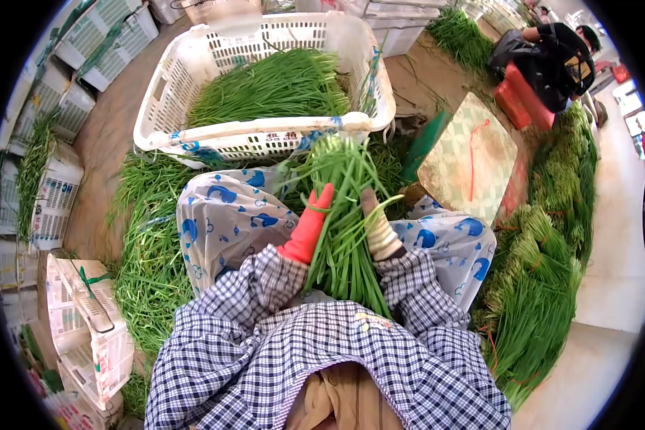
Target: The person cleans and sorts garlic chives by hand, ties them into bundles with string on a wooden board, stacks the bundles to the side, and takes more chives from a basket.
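Between my knees, a bunch of green chives point(345, 247) is held upright, its pale stem ends pointing away from me and its leaf tips toward my chest. My left hand point(312, 225), in a red glove, presses on the bunch's left side, with its other fingers partly hidden by the leaves. On the right side, my right hand point(380, 231), in a pale striped glove with dark fingertips, closes in against the same bunch. A few loose blades stick out across both gloves. Just beyond stands a white plastic basket point(254, 135) with more chives point(279, 84) lying in it.
Loose chives point(150, 265) are heaped on the floor at my left. Tied bundles point(530, 301) line my right side. A checked board point(469, 158) leans ahead right, near a red stool point(519, 97) and a person in black point(559, 61). White crates point(54, 186) stand at left.
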Motion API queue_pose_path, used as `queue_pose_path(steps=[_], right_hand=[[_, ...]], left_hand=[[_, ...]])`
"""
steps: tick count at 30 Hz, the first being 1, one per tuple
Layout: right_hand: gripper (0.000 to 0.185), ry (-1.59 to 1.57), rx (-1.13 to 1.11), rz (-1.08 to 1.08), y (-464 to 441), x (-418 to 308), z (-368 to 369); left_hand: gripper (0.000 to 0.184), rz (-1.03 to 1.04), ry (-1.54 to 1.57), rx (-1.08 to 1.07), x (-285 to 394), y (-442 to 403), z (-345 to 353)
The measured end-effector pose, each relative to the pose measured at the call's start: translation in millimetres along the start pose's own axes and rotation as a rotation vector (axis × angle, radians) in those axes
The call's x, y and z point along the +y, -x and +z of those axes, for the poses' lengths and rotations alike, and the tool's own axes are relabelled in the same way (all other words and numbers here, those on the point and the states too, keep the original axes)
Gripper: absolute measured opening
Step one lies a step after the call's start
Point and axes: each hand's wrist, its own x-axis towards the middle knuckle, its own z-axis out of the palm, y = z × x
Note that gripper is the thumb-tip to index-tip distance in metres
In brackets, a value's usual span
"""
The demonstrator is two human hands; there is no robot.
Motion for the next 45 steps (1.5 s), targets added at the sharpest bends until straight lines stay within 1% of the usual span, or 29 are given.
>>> queue_pose_path(steps=[1,2,4,5,7,8,10,11,14,15,16,17,18,19,20,21,22,23,28,31,34,35,36,38,40,41,43,44,45], right_hand=[[0.05,-0.011,0.007,0.0,-10.7,15.7,-10.0],[0.044,-0.033,-0.01,-0.088,-1.2,14.1,-2.2],[0.04,-0.148,-0.057,-0.377,24.5,-21.7,38.7],[0.044,-0.213,-0.086,-0.505,32.7,-39.6,58.2],[0.063,-0.378,-0.125,-0.674,42.7,-70.2,91.7],[0.063,-0.383,-0.139,-0.697,44.3,-81.9,101.7],[0.068,-0.476,-0.234,-0.805,41.6,-100.4,116.8],[0.069,-0.544,-0.257,-0.792,34.5,-102.1,124.6],[0.081,-0.517,-0.193,-0.691,21.0,-89.0,145.5],[0.081,-0.522,-0.219,-0.675,0.9,-78.4,144.4],[0.088,-0.483,-0.434,-0.699,-34.2,-59.3,137.1],[0.095,-0.145,-0.524,-0.792,-9.9,-80.7,136.4],[0.103,0.179,-0.598,-0.924,15.2,-103.1,136.4],[0.104,0.301,-0.55,-0.954,4.9,-105.8,122.4],[0.102,0.134,-0.659,-0.879,-19.9,-105.6,105.4],[0.102,-0.033,-0.759,-0.794,-44.9,-105.1,88.2],[0.101,-0.493,-0.975,-0.556,-54.2,-109.5,85.0],[0.096,-0.478,-0.824,-0.587,-57.2,-105.7,79.9],[0.09,-0.382,-0.778,-0.62,-46.3,-111.9,126.7],[0.065,-0.177,-0.441,-0.527,-30.6,-95.1,139.3],[0.051,0.256,-0.529,-0.11,-22.3,-100.9,118.1],[0.049,0.097,-0.571,-0.231,-18.6,-88.9,113.1],[0.04,0.105,-0.498,-0.111,-14.2,-90.7,106.1],[0.035,0.701,-0.481,-0.214,-22.1,-102.2,77.4],[0.031,1.415,-0.217,-0.548,-28.2,-115.8,57.0],[0.033,1.728,-0.079,-0.643,-27.1,-130.9,47.8],[0.033,1.651,-0.096,-0.95,-35.5,-140.8,26.3],[0.032,1.596,-0.116,-1.107,-32.3,-148.1,26.5],[0.032,1.653,-0.075,-0.993,-27.4,-158.8,31.5]], left_hand=[[0.069,0.228,-0.177,0.034,9.9,14.1,20.5],[0.076,0.186,-0.235,0.06,20.3,29.9,36.6],[0.1,0.557,-0.635,-0.096,37.3,34.8,53.2],[0.1,0.564,-0.645,-0.113,51.3,39.1,63.2],[0.124,0.778,-0.689,-0.297,80.7,50.3,79.9],[0.138,0.656,-0.478,-0.321,84.2,59.7,82.5],[0.137,0.605,-0.543,-0.4,89.8,71.7,58.0],[0.137,0.477,-0.452,-0.505,88.0,76.7,50.1],[0.098,0.42,-0.688,-0.235,78.8,78.9,33.5],[0.098,0.434,-0.696,-0.208,77.2,71.5,19.3],[0.082,0.722,-1.198,-0.089,74.2,57.9,-4.1],[0.066,0.99,-1.704,0.056,77.6,52.0,-19.5],[0.066,0.988,-1.71,0.091,94.9,63.7,-14.6],[0.061,0.78,-1.393,0.126,121.1,83.6,0.4],[0.055,0.584,-1.068,0.149,143.2,97.5,9.1],[0.054,0.602,-0.973,0.169,158.1,103.6,6.2],[0.053,0.616,-0.88,0.183,172.9,108.3,2.6],[0.058,0.737,-1.06,0.168,189.8,111.2,1.6],[0.076,0.835,-1.492,0.371,213.9,121.1,6.3],[0.083,0.858,-1.83,0.491,212.0,128.6,1.6],[0.081,0.658,-1.877,0.518,211.8,141.2,-6.3],[0.079,0.508,-1.894,0.484,211.6,147.4,-5.5],[0.079,0.492,-1.897,0.477,208.2,150.5,-10.2],[0.075,0.413,-1.723,0.285,201.4,156.4,-23.6],[0.073,0.324,-1.747,0.273,195.3,163.6,-39.2],[0.074,0.238,-1.552,0.203,191.2,167.5,-49.9],[0.076,0.041,-1.155,0.103,185.0,173.2,-55.0],[0.076,0.034,-1.151,0.105,183.6,173.8,-53.5],[0.076,0.001,-1.062,0.108,180.9,175.1,-51.9]])
